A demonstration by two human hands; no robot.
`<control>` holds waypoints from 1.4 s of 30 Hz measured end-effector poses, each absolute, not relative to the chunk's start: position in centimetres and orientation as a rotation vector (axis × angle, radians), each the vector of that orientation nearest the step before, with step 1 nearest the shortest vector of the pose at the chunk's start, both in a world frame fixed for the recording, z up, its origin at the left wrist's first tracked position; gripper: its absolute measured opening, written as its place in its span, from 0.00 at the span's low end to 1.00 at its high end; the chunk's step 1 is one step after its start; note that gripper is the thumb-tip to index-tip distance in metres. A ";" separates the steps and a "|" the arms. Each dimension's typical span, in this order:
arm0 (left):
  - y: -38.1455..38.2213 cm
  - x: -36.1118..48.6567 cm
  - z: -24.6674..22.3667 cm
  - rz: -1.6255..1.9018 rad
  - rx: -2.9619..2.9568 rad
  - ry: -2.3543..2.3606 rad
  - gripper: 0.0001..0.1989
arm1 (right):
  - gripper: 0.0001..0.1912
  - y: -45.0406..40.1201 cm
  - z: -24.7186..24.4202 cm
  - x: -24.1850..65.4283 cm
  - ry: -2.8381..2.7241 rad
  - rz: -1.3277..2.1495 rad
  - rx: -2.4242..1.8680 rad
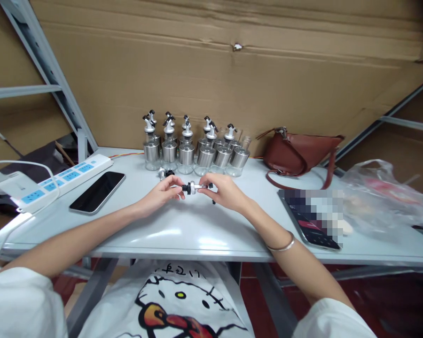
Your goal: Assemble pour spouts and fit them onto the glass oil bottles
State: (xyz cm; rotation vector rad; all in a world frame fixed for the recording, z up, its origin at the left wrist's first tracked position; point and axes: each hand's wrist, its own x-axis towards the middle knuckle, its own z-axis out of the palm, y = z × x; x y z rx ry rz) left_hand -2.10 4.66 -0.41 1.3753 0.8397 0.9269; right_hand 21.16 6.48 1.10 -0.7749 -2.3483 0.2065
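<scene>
Between my two hands, just above the table, lies a silver and black pour spout, held sideways. My left hand pinches its black stopper end. At the other end, my right hand grips the slim silver neck near the black cap. Another spout rests on the table behind my left hand. A small black piece lies under my right hand. Behind them stand several glass bottles with steel sleeves, most of them topped with spouts. A bottle at the right end has a bare glass neck.
To the left are a black phone and a white power strip with a charger and cable. On the right sit a brown handbag, a tablet and a clear plastic bag. Cardboard walls the back.
</scene>
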 end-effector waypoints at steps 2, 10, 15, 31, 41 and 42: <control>4.9 -2.0 -0.8 0.922 1.346 0.825 0.13 | 0.07 6.6 0.9 21.2 -2.364 0.100 -0.782; 4.7 -1.8 -0.6 0.849 1.409 0.779 0.13 | 0.10 6.6 1.4 21.3 -2.303 -0.012 -0.633; 4.3 -1.9 -0.4 0.743 1.425 0.736 0.14 | 0.09 6.4 1.5 21.0 -2.253 0.036 -0.522; 4.1 -1.8 -0.7 0.585 1.335 0.731 0.23 | 0.13 5.4 0.9 20.1 -2.346 -0.292 -0.495; 4.3 -1.7 -0.4 0.681 1.502 0.764 0.20 | 0.13 5.5 1.2 20.5 -2.379 -0.362 -0.503; 4.3 -1.8 -0.3 0.703 1.546 0.767 0.20 | 0.14 5.6 1.2 20.5 -2.383 -0.349 -0.525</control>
